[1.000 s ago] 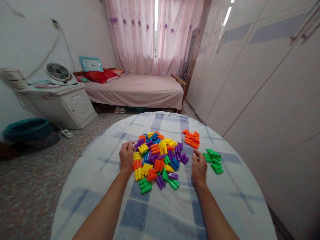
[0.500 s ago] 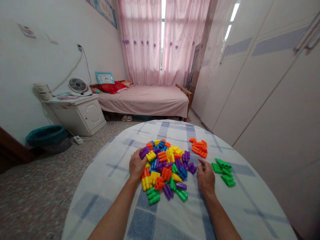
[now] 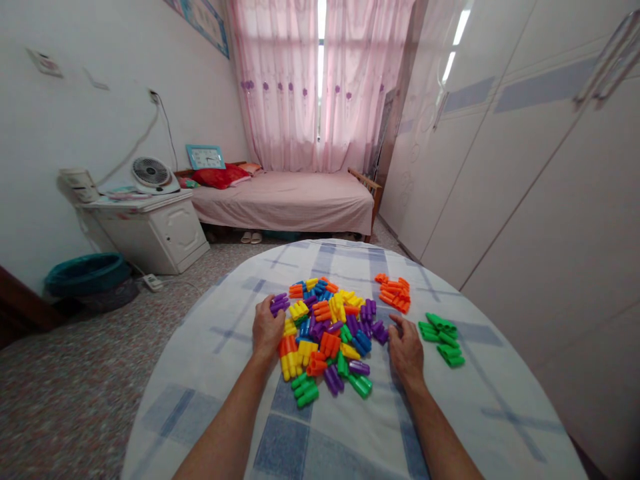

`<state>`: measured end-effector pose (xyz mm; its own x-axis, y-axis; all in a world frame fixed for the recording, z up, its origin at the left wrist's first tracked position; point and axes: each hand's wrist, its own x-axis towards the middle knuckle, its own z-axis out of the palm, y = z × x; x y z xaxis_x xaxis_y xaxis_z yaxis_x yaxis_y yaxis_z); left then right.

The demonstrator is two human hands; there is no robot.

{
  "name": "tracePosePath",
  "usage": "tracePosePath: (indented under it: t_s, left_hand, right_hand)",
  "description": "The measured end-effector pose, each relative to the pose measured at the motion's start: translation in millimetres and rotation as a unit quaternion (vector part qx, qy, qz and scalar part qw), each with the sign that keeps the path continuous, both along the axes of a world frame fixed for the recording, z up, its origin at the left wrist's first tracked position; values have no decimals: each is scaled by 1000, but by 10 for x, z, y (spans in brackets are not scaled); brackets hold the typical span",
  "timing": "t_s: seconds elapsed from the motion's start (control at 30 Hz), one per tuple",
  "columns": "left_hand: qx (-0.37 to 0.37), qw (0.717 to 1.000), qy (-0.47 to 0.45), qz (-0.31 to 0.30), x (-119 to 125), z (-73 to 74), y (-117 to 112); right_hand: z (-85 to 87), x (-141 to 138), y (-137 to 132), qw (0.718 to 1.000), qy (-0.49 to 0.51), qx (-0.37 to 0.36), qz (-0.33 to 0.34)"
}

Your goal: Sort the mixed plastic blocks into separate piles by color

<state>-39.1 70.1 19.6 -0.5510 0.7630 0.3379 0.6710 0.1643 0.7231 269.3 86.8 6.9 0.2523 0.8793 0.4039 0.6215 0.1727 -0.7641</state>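
Left hand (image 3: 267, 327): one, at the left edge of the mixed heap of plastic building blocks (image 3: 330, 345); thumb and fingers nearly closed about a ribbed purple block (image 3: 280, 304); whether it was lifted clear could not be told.

Right hand (image 3: 406, 347): one, low over the checked tablecloth (image 3: 345, 437), between heap and green group; fingers loosely curled, forefinger straighter; no block visible in it, underside hidden, so its hold could not be told.

Orange blocks (image 3: 395, 295): one cluster, beyond the right hand, apart from the heap.

Green blocks (image 3: 443, 340): one cluster, right of that hand.

Risks, as judged: a low sweep of the left wrist might have scattered the yellow-and-orange blocks (image 3: 289, 357) beside it; a fingertip hold might have let the purple block slip; a rightward drift of the right hand might have disturbed the green cluster.
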Motion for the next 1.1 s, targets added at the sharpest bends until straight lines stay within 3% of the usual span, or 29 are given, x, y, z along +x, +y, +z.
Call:
tracePosePath:
  t_s: [0.13,0.37,0.5,0.67,0.9,1.1]
  left_hand:
    - [-28,998,30,-37,-1,75,-34]
    - [-181,973,71,-125,-59,395,-75]
    - [-210,959,87,-167,-176,443,-38]
    - [-181,957,51,-221,-327,421,-9]
    - [-112,985,-2,-134,-160,227,66]
    - [17,997,2,-76,19,-37,48]
  right_hand:
    - [-8,1,0,1000,1,1,2]
    - [38,-15,-10,1000,-11,-19,3]
    - [77,-31,-26,1000,-15,-20,-2]
    - [63,-23,-28,1000,-16,-13,0]
    - [-1,-8,-1,999,-25,-31,10]
    - [10,-8,-19,998,-31,-45,16]
